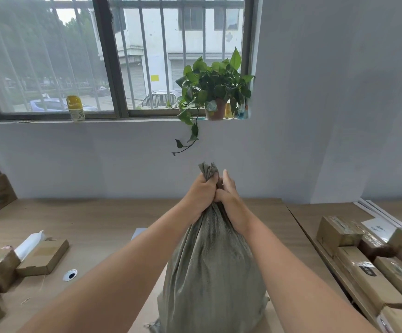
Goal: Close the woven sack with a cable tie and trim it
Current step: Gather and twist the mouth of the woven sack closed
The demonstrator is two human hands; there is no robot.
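Note:
A grey-green woven sack [213, 272] stands upright on the wooden table [103, 227] right in front of me, full and bulging. Its mouth is gathered into a bunched neck [208, 170] that sticks up above my fists. My left hand [202, 192] is clenched around the neck from the left. My right hand [228, 193] wraps the neck from the right, just below and touching the left hand, with its index finger pointing up. No cable tie or cutter is visible; the neck between my hands is hidden.
Cardboard boxes [43, 257] and a tissue pack [28, 245] lie at the left. More taped boxes [363, 258] crowd the right table. A cable hole [70, 275] sits left of the sack. A potted plant [215, 92] and a yellow bottle [75, 108] stand on the windowsill.

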